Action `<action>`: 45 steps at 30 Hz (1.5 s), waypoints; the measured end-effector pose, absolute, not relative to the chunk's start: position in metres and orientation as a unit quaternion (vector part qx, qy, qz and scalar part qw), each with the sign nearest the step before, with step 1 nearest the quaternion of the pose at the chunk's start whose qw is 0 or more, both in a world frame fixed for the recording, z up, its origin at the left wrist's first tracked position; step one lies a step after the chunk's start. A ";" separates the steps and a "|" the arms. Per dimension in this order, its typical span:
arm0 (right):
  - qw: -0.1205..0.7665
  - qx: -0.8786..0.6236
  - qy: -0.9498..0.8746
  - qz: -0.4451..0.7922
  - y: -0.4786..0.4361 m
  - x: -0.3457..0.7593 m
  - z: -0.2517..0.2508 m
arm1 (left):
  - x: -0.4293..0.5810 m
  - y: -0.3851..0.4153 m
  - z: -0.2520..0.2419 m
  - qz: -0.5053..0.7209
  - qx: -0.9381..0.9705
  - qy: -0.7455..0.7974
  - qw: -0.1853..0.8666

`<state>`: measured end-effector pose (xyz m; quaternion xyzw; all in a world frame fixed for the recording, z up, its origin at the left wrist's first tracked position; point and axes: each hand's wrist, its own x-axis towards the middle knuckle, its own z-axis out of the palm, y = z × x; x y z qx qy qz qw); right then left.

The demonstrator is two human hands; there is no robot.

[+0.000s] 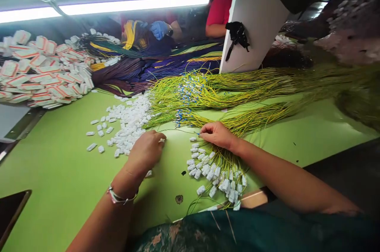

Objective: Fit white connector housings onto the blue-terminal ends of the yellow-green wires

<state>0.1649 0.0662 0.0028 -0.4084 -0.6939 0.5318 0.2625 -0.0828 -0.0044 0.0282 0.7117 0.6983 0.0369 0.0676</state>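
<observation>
Over the green table, my left hand (pixel 147 151) is closed on a small white connector, part of which shows at the fingertips, beside the pile of loose white connectors (pixel 133 119). My right hand (pixel 218 135) pinches the blue-tipped end of a thin yellow-green wire. That wire runs left from its fingers toward my left hand. Below my right hand lies a bunch of wires with white connectors (pixel 210 168) on their ends. Bundles of yellow-green wires (pixel 252 85) with blue and white tips stretch across the table behind both hands.
Stacked white packets with orange stripes (pixel 38 71) fill the back left. Dark blue and purple wires (pixel 154 65) lie at the back, near another person's blue-gloved hand (pixel 159 30). A white upright panel (pixel 252 18) stands right of centre, under a bright tube light (pixel 133 5).
</observation>
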 end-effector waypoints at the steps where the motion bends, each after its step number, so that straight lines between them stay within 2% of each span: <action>1: 0.258 -0.405 -0.703 0.524 0.067 0.165 0.003 | -0.081 -0.005 0.028 0.080 0.708 0.698 0.074; 4: 0.249 -0.403 -0.715 0.515 0.068 0.164 0.002 | -0.072 -0.004 0.031 0.238 0.670 0.688 0.147; 8: 0.263 -0.388 -0.724 0.506 0.069 0.164 -0.002 | -0.048 0.000 0.031 0.390 0.507 0.665 0.385; 11: 0.270 -0.376 -0.725 0.510 0.069 0.165 -0.003 | -0.028 0.004 0.022 0.480 0.353 0.589 0.546; 14: 0.266 -0.372 -0.723 0.517 0.069 0.166 -0.003 | -0.018 0.007 0.010 0.510 0.272 0.528 0.622; 23: 0.237 -0.351 -0.758 0.496 0.067 0.167 -0.003 | -0.013 0.005 -0.002 0.511 0.289 0.495 0.641; 31: 0.185 -0.350 -0.785 0.476 0.067 0.172 0.005 | 0.000 0.000 -0.003 0.503 0.388 0.532 0.560; 38: 0.168 -0.388 -0.697 0.579 0.066 0.172 0.003 | 0.001 -0.004 -0.007 0.526 0.350 0.553 0.544; 45: 0.157 -0.383 -0.735 0.537 0.062 0.169 0.005 | 0.006 -0.005 -0.008 0.507 0.398 0.572 0.507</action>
